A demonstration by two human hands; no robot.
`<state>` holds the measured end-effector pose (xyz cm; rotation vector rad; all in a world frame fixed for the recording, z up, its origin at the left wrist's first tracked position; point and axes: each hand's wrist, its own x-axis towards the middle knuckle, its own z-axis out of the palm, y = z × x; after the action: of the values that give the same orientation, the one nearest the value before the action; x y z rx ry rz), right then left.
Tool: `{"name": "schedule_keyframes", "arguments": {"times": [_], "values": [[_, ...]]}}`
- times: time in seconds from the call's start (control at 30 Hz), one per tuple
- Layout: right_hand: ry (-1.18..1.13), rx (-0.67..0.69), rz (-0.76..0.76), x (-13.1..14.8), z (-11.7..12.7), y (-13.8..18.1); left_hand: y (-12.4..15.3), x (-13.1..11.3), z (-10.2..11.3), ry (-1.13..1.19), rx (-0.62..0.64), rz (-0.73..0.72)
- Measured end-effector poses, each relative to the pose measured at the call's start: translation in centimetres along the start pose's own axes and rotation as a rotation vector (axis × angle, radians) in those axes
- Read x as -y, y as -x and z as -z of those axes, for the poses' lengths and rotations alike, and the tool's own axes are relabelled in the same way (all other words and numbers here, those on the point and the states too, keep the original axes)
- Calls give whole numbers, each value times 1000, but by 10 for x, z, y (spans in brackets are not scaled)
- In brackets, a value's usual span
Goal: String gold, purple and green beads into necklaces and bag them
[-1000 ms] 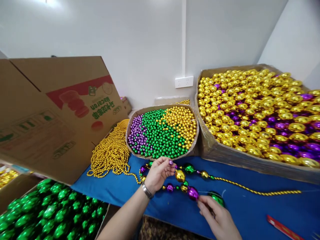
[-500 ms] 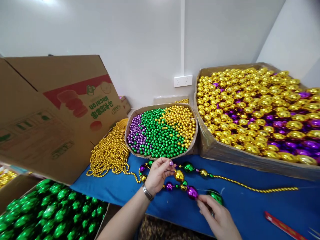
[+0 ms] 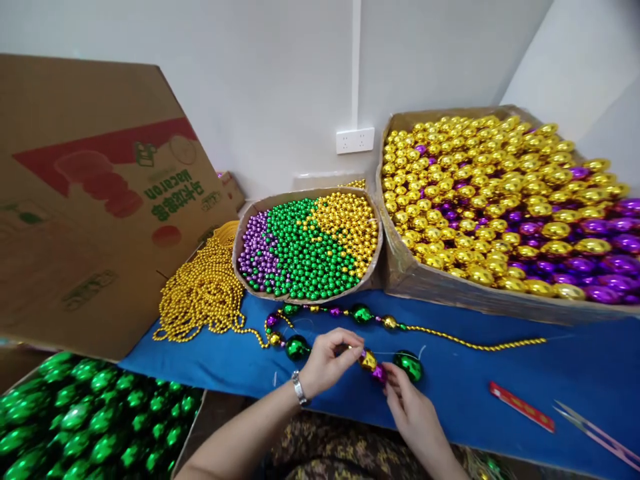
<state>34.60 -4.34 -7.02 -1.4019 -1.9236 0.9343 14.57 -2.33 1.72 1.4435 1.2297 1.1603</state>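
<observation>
Fingers pinched closed: my left hand (image 3: pixel 327 363) at shiny round gold bead (image 3: pixel 369 361), right hand (image 3: pixel 411 404) on shiny round purple bead (image 3: pixel 379 374).

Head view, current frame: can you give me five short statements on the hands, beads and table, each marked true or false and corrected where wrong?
1. The tray holds small beads in purple, green and gold. True.
2. Neither hand is touching a bead. False: the right hand has its fingertips on a purple bead.
3. A metal band is worn on the wrist of the left hand. True.
4. Nothing red lies to the right of both hands. False: a red strip lies there on the blue cloth.
5. Large green beads are heaped at lower left. True.
</observation>
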Motion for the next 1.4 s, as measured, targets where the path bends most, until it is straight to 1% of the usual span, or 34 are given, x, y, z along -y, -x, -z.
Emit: {"name": "schedule_keyframes", "arguments": {"times": [0.1,0.2,0.33,0.37,0.43,0.5,0.53,0.57,0.6,0.67,0.73,0.77,0.83,0.9,1.0,1.07,1.13,1.2,1.27,1.33,1.4], "values": [[151,-75,162,2,14,-1,0,-13,-5,-154,-4,-151],[207,-121,254,16,32,-9,-6,-38,-11,-165,6,-264],[124,-120,404,39,46,-22,-16,-66,-23,-84,9,-420],[96,-114,430,43,48,-25,-18,-70,-26,-61,3,-441],[50,-87,435,48,50,-27,-20,-71,-32,-3,-15,-432],[19,-69,381,49,55,-27,-21,-65,-35,69,-33,-377],[6,-76,332,50,58,-27,-22,-60,-36,93,-21,-353],[-13,-92,276,51,62,-27,-23,-52,-37,94,18,-340],[-37,-110,224,52,66,-27,-25,-43,-39,71,84,-349],[-100,-132,152,58,76,-27,-29,-22,-44,-26,274,-418],[-188,-117,137,66,85,-27,-34,0,-54,-155,459,-486],[-243,-105,138,71,89,-27,-36,10,-59,-230,529,-499],[-390,-133,132,81,98,-26,-39,28,-69,-402,610,-483],[-570,-238,113,90,109,-25,-42,39,-76,-573,616,-476],[-780,-461,98,98,131,-26,-47,46,-79,-766,565,-525],[-852,-587,104,97,148,-28,-51,46,-78,-851,543,-537],[-879,-700,104,89,164,-31,-52,45,-72,-904,539,-513],[-892,-793,76,76,178,-32,-50,44,-62,-946,549,-482],[-908,-860,16,59,189,-32,-46,44,-47,-988,560,-463],[-926,-892,-43,41,194,-30,-42,46,-26,-1023,555,-447],[-933,-886,-92,24,194,-29,-38,50,-4,-1057,536,-435]]}}
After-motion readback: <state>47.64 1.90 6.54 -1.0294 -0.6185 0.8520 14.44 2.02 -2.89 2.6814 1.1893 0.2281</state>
